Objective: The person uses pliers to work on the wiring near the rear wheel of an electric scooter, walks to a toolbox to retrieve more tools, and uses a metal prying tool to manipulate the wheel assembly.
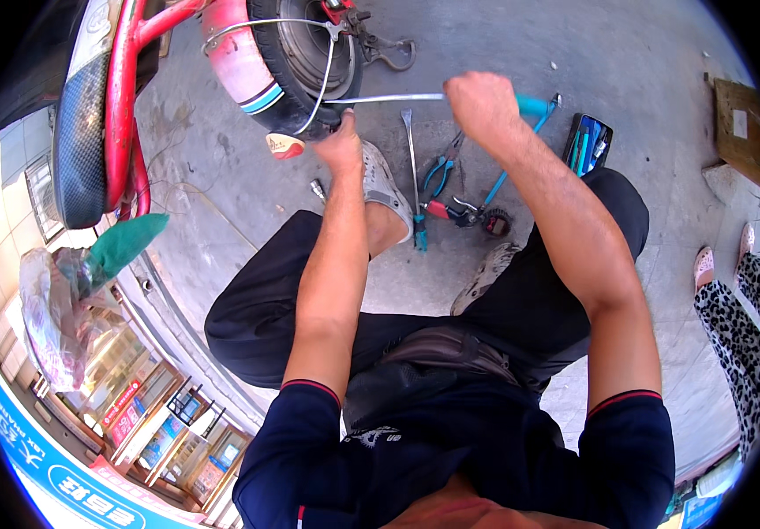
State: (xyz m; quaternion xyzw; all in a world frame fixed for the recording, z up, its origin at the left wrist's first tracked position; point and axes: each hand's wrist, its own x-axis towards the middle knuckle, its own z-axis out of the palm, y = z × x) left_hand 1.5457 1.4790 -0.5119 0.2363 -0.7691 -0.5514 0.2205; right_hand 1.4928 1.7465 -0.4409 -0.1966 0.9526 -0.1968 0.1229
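In front of me a wheel with a black tyre (pixel 284 84) stands under a pink mudguard (pixel 243 66), with thin silver stays across it. My left hand (pixel 342 145) is closed at the tyre's lower edge, thumb up; its fingertips are partly hidden. A fist, my right hand (pixel 483 104), grips what looks like a long screwdriver (pixel 397 98). Its straight metal shaft runs left to the tyre and the tip is at the rim side. A teal piece, apparently the handle's end, shows beyond the fist. Below the shaft, another flat-bladed screwdriver (pixel 412 167) lies on the ground beside blue-handled pliers (pixel 441 169).
A red-handled tool (pixel 447 211), a blue rod-like tool (pixel 509 176) and an open tool case (pixel 588 145) lie ahead of my knees. A red frame (pixel 124 106) rises at left, plastic bags (pixel 53 309) below. At right are a cardboard box (pixel 750 132) and a person's patterned trousers (pixel 737 326).
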